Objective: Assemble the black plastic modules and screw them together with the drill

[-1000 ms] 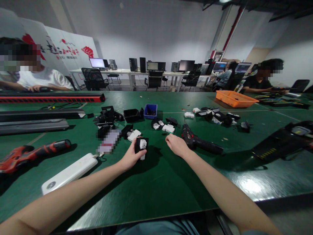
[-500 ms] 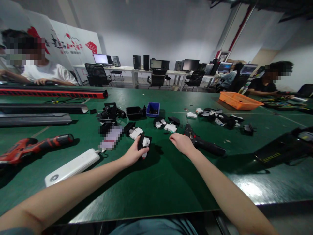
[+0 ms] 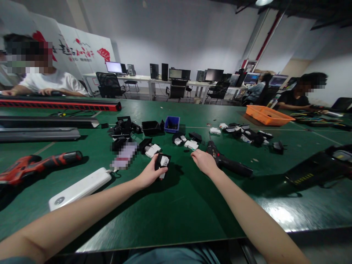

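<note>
My left hand (image 3: 150, 172) is closed around a black plastic part with a white piece set in it (image 3: 164, 161), held a little above the green table. My right hand (image 3: 205, 161) is curled, its fingertips pressed together close to a white plastic piece (image 3: 191, 145). Whatever those fingers may hold is too small to make out. Just right of that hand lies a black cordless screwdriver (image 3: 231, 163), its bit pointing away from me. More black-and-white parts (image 3: 152, 149) lie beyond my left hand.
A blue bin (image 3: 172, 124) and a black bin (image 3: 151, 127) stand ahead. To the left are a white power bank (image 3: 79, 187) and a red-black power tool (image 3: 41, 167). At right are a dark device (image 3: 319, 168), piled parts (image 3: 247, 134) and an orange tray (image 3: 269, 115). People sit across the table.
Both hands stay almost in place. The part in my left hand has tilted slightly, and the camera view has shifted a little.
</note>
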{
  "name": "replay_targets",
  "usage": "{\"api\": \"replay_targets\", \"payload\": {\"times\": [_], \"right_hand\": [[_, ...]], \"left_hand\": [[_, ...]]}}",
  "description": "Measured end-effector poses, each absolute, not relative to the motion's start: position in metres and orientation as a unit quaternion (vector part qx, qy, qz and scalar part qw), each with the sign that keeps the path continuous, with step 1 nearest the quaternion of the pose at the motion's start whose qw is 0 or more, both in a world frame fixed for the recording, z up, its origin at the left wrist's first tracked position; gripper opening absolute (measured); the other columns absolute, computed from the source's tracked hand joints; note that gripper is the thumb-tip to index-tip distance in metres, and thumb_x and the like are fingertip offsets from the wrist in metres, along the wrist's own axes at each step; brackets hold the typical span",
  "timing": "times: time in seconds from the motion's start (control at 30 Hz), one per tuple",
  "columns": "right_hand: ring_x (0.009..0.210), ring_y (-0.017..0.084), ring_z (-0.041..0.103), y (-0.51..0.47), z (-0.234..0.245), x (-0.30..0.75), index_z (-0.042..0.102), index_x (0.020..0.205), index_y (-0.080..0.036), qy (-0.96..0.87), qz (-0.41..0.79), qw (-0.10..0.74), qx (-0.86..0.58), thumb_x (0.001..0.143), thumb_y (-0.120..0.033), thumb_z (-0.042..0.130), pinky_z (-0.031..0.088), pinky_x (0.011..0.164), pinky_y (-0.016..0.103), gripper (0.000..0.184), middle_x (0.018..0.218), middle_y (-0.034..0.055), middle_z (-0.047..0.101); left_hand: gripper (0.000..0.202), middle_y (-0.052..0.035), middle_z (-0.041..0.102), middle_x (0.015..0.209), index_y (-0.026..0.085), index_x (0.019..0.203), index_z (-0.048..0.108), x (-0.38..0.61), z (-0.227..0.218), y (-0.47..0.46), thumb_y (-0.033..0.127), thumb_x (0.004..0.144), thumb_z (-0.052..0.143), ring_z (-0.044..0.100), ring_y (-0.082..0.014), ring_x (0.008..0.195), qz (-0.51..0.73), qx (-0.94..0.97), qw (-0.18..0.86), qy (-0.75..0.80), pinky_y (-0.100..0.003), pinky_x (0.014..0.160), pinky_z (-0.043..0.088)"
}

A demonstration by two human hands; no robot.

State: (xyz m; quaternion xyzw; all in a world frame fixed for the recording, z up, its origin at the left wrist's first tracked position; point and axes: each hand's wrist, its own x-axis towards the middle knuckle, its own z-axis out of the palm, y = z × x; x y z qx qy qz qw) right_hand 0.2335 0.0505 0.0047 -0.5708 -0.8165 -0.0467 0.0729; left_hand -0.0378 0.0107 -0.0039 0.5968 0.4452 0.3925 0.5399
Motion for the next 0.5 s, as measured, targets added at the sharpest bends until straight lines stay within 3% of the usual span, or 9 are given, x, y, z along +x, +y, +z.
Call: {"api": "replay_targets", "payload": {"times": [0.1,0.27,0.5], "right_hand": [[0.097,0.022,0.065,0.0513,0.0055,0.2312,0.066,0.108,-0.019,-0.819,-0.045,0.066,-0.568,0.099,-0.027,0.042,0.048,0.078,0.030,0.027,0.112,0.0098,0.066],[0.097,0.022,0.065,0.0523,0.0053,0.2294,0.068,0.104,-0.020,-0.827,-0.038,0.054,-0.559,0.099,-0.027,0.042,0.047,0.078,0.029,0.027,0.109,0.0090,0.067],[0.092,0.022,0.066,0.0527,0.0034,0.2317,0.067,0.102,-0.020,-0.827,-0.036,0.050,-0.559,0.098,-0.027,0.042,0.047,0.073,0.029,0.026,0.107,0.0087,0.066]], "left_hand": [[0.069,-0.0086,0.056,0.114,0.019,0.133,0.035,-0.0385,-0.0048,0.0113,0.038,0.075,0.067,0.059,-0.0214,0.090,0.393,0.609,0.529,0.441,-0.030,0.067,0.054],[0.071,-0.0082,0.058,0.108,0.019,0.135,0.035,-0.0399,-0.0100,0.0132,0.039,0.076,0.068,0.060,-0.0207,0.083,0.391,0.607,0.535,0.438,-0.031,0.064,0.053],[0.072,-0.0105,0.057,0.113,0.016,0.137,0.036,-0.0421,-0.0121,0.0147,0.039,0.077,0.067,0.059,-0.0242,0.095,0.391,0.629,0.504,0.443,-0.036,0.078,0.053]]}}
